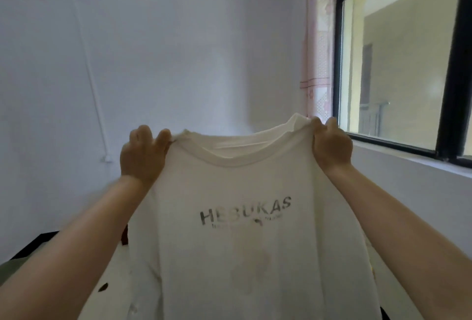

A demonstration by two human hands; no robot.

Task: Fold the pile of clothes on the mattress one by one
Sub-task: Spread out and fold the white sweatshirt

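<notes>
The shirt [237, 230] is white, with dark letters on the chest, and it hangs in the air in front of the person, above the mattress [115, 281]. There is only the head view. The left hand [143, 153] grips the left shoulder of the shirt, and its fingers [163, 135] are curled round the cloth beside the collar. The right hand [332, 146] grips the right shoulder in the same way, a little higher and nearer to the window [398, 59]. The collar is stretched between the two hands. The long axis of the shirt runs straight down from the fingers, so the hem is below and toward the person, out of sight. Both hands seem equally near to the shirt. Probably the next move is to lower it flat onto the mattress, and the cloth should stay spread for this. The rest of the pile is mostly hidden behind the shirt.
</notes>
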